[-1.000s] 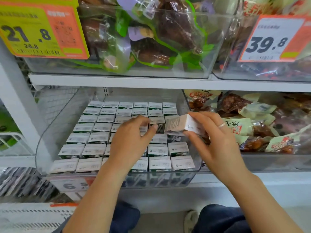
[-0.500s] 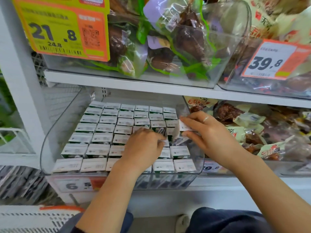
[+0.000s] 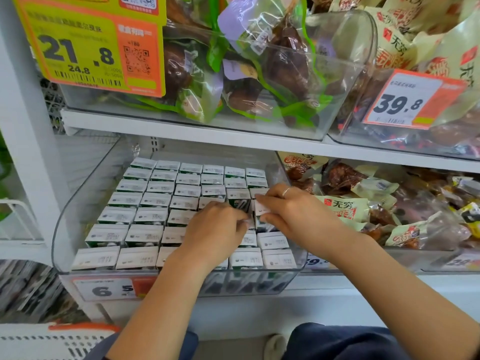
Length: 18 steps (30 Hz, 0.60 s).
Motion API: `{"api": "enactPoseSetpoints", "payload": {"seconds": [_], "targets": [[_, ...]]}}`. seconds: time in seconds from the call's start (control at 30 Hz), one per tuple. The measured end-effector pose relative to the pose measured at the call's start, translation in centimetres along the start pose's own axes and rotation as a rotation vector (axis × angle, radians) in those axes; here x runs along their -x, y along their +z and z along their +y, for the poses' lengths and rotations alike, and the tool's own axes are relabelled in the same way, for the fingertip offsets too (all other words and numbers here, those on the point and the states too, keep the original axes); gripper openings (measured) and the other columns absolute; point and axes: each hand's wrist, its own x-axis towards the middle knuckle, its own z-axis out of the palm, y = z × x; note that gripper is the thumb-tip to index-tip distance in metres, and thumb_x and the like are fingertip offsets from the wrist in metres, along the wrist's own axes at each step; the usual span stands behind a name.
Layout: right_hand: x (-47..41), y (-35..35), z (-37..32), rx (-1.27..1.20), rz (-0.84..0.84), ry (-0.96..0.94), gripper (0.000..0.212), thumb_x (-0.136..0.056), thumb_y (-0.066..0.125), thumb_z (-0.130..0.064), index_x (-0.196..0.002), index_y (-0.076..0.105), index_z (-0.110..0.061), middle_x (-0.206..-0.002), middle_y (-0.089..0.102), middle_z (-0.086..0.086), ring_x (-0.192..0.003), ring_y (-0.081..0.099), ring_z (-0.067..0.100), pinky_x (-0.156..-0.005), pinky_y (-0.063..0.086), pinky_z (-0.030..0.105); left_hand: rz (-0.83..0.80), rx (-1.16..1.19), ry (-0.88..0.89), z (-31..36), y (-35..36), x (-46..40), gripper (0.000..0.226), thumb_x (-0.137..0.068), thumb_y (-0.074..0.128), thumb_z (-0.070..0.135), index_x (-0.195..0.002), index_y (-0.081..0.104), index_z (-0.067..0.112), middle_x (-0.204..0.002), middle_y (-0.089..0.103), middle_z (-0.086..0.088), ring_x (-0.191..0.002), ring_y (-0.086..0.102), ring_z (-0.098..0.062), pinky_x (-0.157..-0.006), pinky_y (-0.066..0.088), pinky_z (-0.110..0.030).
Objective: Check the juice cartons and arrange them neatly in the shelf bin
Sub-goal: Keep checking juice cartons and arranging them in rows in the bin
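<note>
Head view: clear bin (image 3: 78,216) on lower shelf, packed w/ rows of upright juice cartons (image 3: 145,232), tops up. One carton (image 3: 262,207) sits in the right-hand column, mid-depth, directly under both hands; it looks slightly proud of its neighbours, long axis near vertical, so prob. needs a downward push. Right hand (image 3: 293,216) is nearer, fingers curled round its top edge, wrist coming in from the right. Left hand (image 3: 215,235) just beside it to the left, fingers bent down among adjacent cartons; can't tell if it grips one. Snack packs (image 3: 345,206) in the next bin to the right.
</note>
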Motion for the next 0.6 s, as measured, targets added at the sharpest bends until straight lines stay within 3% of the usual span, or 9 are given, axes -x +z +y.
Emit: {"api": "enactPoseSetpoints", "payload": {"seconds": [0.27,0.47,0.6], "targets": [[-0.2,1.6,0.2,0.143,-0.093,0.006,0.04,-0.098,0.044,-0.036,-0.135,0.048,-0.021,-0.123,0.059,0.005,-0.102,0.059,0.03,-0.09,0.041,0.035,-0.009,-0.008,0.012,-0.2,0.0,0.0,0.027,-0.097,0.049,0.042,-0.12,0.063,0.042,-0.111,0.065,0.01,-0.109,0.051,-0.013,-0.08,0.045,-0.028],[-1.4,2.1,-0.1,0.286,-0.201,-0.026,0.026,-0.096,0.047,-0.032,-0.116,0.059,-0.021,-0.108,0.064,0.002,-0.097,0.062,0.023,-0.066,0.04,0.03,-0.018,-0.025,0.011,-0.1,0.0,0.0,0.031,-0.097,0.049,0.041,-0.125,0.062,0.037,-0.114,0.064,0.009,-0.11,0.052,-0.014,-0.074,0.037,-0.025],[-2.3,2.0,0.1,0.286,-0.294,-0.005,0.027,-0.097,0.046,-0.029,-0.118,0.059,-0.019,-0.115,0.06,0.004,-0.103,0.06,0.026,-0.07,0.045,0.033,-0.025,-0.008,0.014,-0.3,-0.1,0.0,0.032,-0.097,0.05,0.041,-0.126,0.061,0.036,-0.119,0.064,0.009,-0.112,0.053,-0.014,-0.081,0.042,-0.026]]}}
